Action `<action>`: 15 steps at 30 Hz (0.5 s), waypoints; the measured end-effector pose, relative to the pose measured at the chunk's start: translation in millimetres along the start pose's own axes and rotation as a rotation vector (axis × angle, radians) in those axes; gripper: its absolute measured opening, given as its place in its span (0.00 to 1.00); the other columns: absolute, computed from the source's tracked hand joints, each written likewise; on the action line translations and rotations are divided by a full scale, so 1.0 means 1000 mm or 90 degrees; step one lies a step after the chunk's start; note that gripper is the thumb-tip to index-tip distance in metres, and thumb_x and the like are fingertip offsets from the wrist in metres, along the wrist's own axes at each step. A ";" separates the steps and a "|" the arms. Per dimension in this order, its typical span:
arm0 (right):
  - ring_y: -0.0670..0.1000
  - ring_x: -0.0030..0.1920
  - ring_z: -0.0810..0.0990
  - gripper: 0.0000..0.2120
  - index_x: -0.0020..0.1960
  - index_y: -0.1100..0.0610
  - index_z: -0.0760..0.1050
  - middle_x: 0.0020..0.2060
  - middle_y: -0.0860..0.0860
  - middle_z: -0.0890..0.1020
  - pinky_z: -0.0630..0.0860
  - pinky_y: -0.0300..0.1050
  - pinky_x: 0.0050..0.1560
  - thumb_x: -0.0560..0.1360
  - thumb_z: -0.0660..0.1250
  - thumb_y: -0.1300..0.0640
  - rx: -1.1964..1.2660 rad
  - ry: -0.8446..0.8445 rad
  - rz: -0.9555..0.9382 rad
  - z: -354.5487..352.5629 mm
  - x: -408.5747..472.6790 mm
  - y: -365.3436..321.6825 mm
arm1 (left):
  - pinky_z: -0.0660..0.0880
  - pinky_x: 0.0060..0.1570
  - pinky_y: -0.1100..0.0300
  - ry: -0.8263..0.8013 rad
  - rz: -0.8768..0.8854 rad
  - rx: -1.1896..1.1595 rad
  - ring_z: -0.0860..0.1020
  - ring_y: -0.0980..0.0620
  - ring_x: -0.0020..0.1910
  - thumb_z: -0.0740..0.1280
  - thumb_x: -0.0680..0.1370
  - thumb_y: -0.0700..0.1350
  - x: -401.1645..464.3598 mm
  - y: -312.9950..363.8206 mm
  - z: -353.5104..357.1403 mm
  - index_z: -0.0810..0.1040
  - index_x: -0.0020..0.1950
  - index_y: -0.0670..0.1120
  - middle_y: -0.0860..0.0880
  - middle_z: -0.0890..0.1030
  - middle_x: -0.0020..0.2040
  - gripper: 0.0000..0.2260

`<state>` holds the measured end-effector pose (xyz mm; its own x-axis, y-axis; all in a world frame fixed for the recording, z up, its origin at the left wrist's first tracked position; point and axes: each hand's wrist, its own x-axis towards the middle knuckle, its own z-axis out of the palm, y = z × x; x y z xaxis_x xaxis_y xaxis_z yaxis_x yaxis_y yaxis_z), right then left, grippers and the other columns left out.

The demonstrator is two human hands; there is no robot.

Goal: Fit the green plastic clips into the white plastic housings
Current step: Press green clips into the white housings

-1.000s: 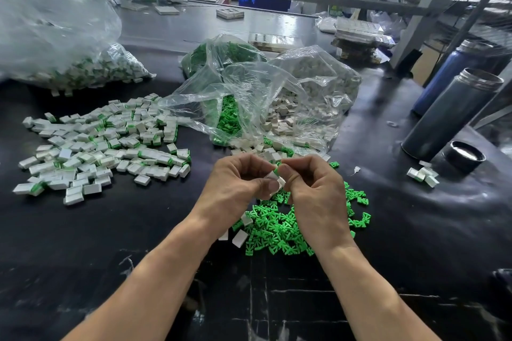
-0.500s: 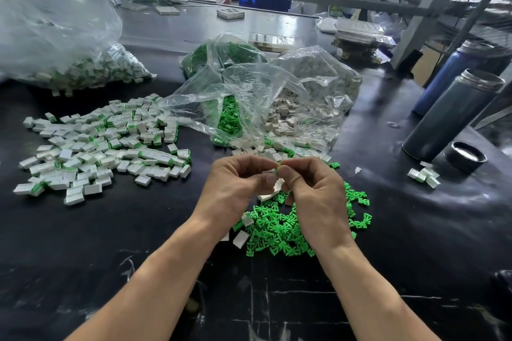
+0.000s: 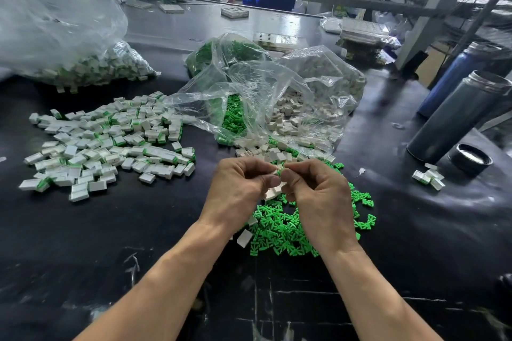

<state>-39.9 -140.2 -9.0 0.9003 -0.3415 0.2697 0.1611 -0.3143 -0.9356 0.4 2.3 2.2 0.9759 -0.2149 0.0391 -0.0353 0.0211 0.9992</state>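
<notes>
Both hands met above the near middle of the black worktable (image 3: 116,235). The left hand (image 3: 240,193) and the right hand (image 3: 318,196) had their fingers curled, thumb tips almost touching, and together they pinched a small white plastic housing (image 3: 274,191) with a bit of a green plastic clip (image 3: 279,172) showing between the fingertips. How deep the clip sat in the housing I cannot tell, because the fingers hid most of it.

Compared with one second before, the hands were in nearly the same place, only a little closer to each other. At that time the housing was seen between the two thumbs; now its white body hung lower, under the thumbs, and only a small green piece showed at the top.

Under the hands and to the near right lay a loose heap of bright green clips (image 3: 279,230), with a single white housing (image 3: 245,237) at its left edge. To the left spread a wide pile of white housings with green ends (image 3: 110,144). Behind the hands lay an open clear plastic bag (image 3: 263,97) that held green clips and beige-white housings. At the far left lay another clear bag of finished pieces (image 3: 83,63). At the right stood a dark metal flask (image 3: 457,116), its black cap (image 3: 470,159) just beside it, and a few white pieces (image 3: 428,178) near the cap. None of these had moved.
</notes>
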 end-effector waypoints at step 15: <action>0.56 0.38 0.88 0.06 0.43 0.52 0.85 0.37 0.54 0.87 0.85 0.62 0.41 0.77 0.75 0.61 0.085 -0.022 0.046 -0.001 -0.001 -0.006 | 0.81 0.34 0.62 0.025 -0.006 0.001 0.81 0.54 0.33 0.75 0.75 0.34 -0.004 0.001 0.004 0.87 0.43 0.42 0.46 0.86 0.37 0.05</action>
<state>-41.7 -138.8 -3.2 0.9245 -0.3278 0.1945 0.1452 -0.1689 -0.9749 -3.9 -0.6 2.9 0.9839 -0.1763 0.0294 -0.0266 0.0182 0.9995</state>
